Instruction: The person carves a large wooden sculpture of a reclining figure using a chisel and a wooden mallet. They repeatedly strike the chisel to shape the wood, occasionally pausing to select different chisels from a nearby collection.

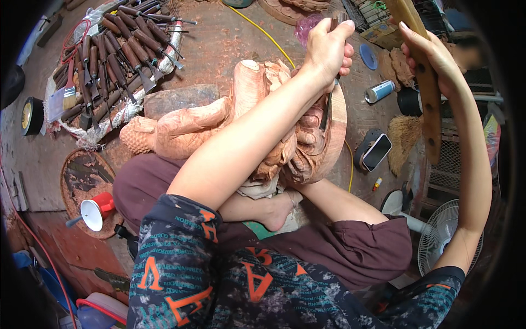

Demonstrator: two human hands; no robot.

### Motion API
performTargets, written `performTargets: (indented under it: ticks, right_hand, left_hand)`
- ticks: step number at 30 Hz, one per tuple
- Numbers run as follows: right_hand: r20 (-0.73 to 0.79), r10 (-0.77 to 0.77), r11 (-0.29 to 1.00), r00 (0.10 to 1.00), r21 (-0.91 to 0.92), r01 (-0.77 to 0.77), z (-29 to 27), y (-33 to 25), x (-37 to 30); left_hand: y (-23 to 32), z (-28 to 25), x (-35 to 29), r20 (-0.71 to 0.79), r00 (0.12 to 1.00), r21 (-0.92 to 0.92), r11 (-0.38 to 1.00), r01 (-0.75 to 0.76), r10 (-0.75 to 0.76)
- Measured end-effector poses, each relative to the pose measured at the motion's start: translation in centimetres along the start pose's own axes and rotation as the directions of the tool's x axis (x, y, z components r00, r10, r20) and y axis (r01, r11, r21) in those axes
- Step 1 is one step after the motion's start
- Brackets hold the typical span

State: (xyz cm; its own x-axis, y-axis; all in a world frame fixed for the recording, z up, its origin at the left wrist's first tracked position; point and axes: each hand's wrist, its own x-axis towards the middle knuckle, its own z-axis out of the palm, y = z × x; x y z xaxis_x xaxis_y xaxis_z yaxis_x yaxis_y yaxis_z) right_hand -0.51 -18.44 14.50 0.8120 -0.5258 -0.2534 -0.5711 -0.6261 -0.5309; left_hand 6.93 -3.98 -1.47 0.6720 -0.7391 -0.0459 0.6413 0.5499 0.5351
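Carved wooden figure (246, 88), centre of the action, lies lengthwise just beyond the person's crossed legs, knobbly head to the left, rounded pale edge to the right! Across it stretches the left forearm, hiding part of the carving, and look at that left hand (327, 52): a closed fist, fingers wrapped round the dark-handled chisel (339, 21), handle poking out on top, blade angling down to the figure's right end. Whether the cutting edge touches the wood, I cannot tell.

Out to the right, the right hand (433, 60) is up, gripping a long, flat wooden bar (430, 104) with dark holes along it, well apart from the chisel.

Right behind the figure sits a weathered wood block (178, 101). Upper left, what a line-up: a crowded heap of chisels (120, 52) on a pale cloth-edged mat, a flat brush (69, 94) alongside, a black tape roll (32, 116) just beside. Below them, a round tray (71, 183) with shavings, and a red-and-white mug (97, 211) at its edge.

Over on the right flank: a spray can (379, 91), a phone (377, 152), a straw hand broom (404, 140) near it, and a fan (450, 236) lower down.
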Motion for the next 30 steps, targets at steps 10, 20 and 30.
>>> performTargets:
  ticks: [10, 20, 30]
  right_hand:
    - [0.023, -0.038, 0.998, 0.999, -0.05, 0.039, 1.1, -0.7, -0.4]
    - [0.135, -0.107, 0.891, 0.985, -0.427, 0.156, -0.3, -0.5, -0.4]
    - [-0.046, 0.023, 0.957, 0.999, -0.287, -0.035, -1.9, 1.0, -1.1]
  left_hand:
    - [-0.4, -0.1, 0.4, -0.071, 0.996, -0.017, 0.998, -0.055, 0.054]
    - [-1.0, 0.5, -0.2, -0.05, 0.997, 0.074, 0.996, 0.06, -0.056]
    - [-1.1, 1.0, -0.6, 0.027, 0.997, 0.103, 0.992, 0.071, -0.074]
